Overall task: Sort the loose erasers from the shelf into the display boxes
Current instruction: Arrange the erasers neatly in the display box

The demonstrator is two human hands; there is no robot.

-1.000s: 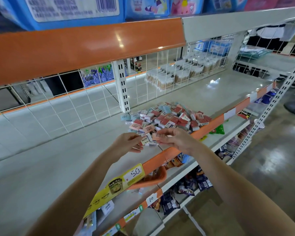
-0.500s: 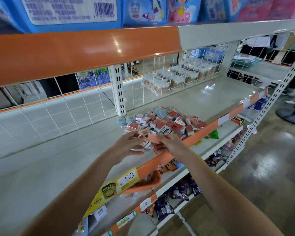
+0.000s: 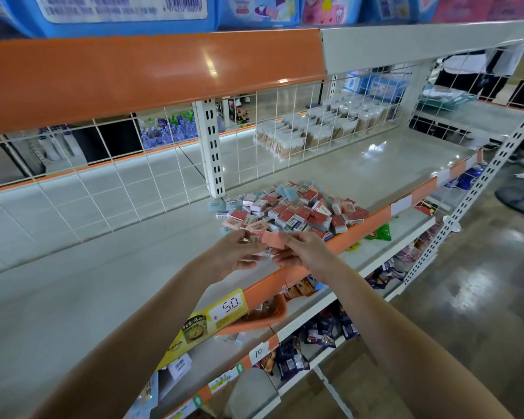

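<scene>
Head view: eraser pile (image 3: 291, 211) on shelf (image 3: 103, 282), just beyond both hands. Left hand (image 3: 233, 257) curled on small erasers; right hand (image 3: 303, 252) pinches salmon eraser (image 3: 273, 239), long axis left-right between them. Display boxes: none seen.

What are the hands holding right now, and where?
Both hands pinch a row of erasers: left hand at its left end, right hand at its right end.
</scene>
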